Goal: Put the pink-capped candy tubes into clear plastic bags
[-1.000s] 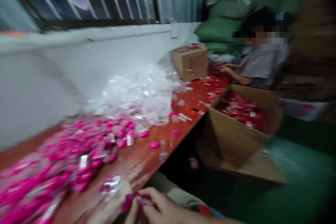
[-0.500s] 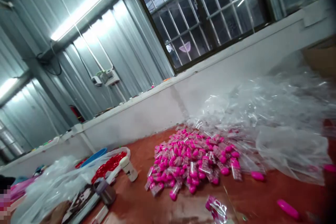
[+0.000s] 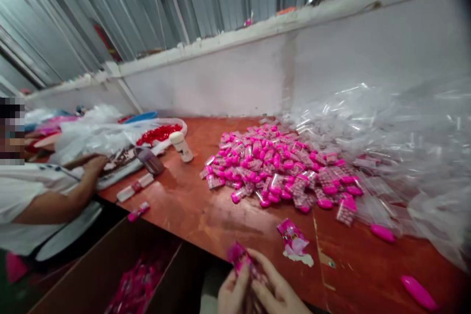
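Observation:
At the bottom of the view, both my hands are closed on a small shiny pink packet [image 3: 238, 255]. My left hand [image 3: 232, 290] pinches it from the left, and my right hand [image 3: 276, 287] grips it from the right. Fingers hide the packet's lower part, and the picture is a little blurred there. Another pink printed packet [image 3: 292, 238] lies flat on the red-brown table [image 3: 184, 201], just beyond my right hand. Farther back is a heap of small clear containers with bright pink caps [image 3: 272, 162], filled with tiny pale pink pieces.
Clear plastic bags [image 3: 390, 122] cover the table's right side. Loose pink pieces [image 3: 419, 292] lie near the right edge. A cardboard box [image 3: 84, 267] holding pink packets stands below the table at left. Beyond it, a co-worker's arm [image 3: 69, 196] reaches over the table near a white-capped bottle [image 3: 181, 147].
The view has tilted down, so the window has mostly left the picture. My hands with the pink packet, the cardboard box and the co-worker's arm now show.

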Demonstrator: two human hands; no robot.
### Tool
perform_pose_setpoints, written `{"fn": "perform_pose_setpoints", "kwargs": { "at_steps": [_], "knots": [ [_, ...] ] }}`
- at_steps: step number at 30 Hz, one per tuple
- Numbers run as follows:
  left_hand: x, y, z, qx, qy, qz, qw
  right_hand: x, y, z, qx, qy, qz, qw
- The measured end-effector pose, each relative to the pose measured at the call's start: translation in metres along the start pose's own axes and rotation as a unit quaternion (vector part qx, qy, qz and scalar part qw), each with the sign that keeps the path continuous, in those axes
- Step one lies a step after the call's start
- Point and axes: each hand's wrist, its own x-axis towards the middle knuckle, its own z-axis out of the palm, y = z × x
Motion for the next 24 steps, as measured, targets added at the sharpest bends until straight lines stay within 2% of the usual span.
{"fn": "perform_pose_setpoints", "kwargs": {
  "at_steps": [2, 5, 8, 11, 14, 18, 21, 24],
  "knots": [
    [0.000, 0.001, -0.002, -0.014, -0.016, -0.010, 1.000, 0.009, -0.008, -0.001, -0.043, -0.026, 0.002, 0.999],
    [0.007, 0.015, -0.001, -0.024, -0.030, -0.045, 0.998, 0.023, -0.018, -0.003, -0.080, -0.039, 0.042, 0.995],
    [0.020, 0.026, 0.005, -0.063, -0.015, -0.084, 0.994, 0.037, -0.020, -0.003, 0.044, -0.066, 0.085, 0.993],
    [0.038, 0.036, 0.010, -0.080, 0.037, -0.100, 0.991, 0.057, -0.017, -0.001, 0.156, -0.068, 0.113, 0.979],
    [0.059, 0.050, 0.008, -0.052, 0.102, -0.067, 0.991, 0.078, -0.018, 0.000, 0.075, -0.027, 0.114, 0.990],
    [0.074, 0.070, 0.003, -0.022, 0.117, -0.042, 0.992, 0.097, -0.039, -0.003, -0.063, -0.029, 0.151, 0.986],
    [0.065, 0.078, 0.012, -0.069, 0.147, -0.046, 0.986, 0.102, -0.066, -0.005, -0.093, -0.070, 0.185, 0.976],
    [0.045, 0.083, 0.030, -0.141, 0.198, -0.038, 0.969, 0.102, -0.091, -0.001, -0.091, -0.107, 0.213, 0.967]
  ]
}}
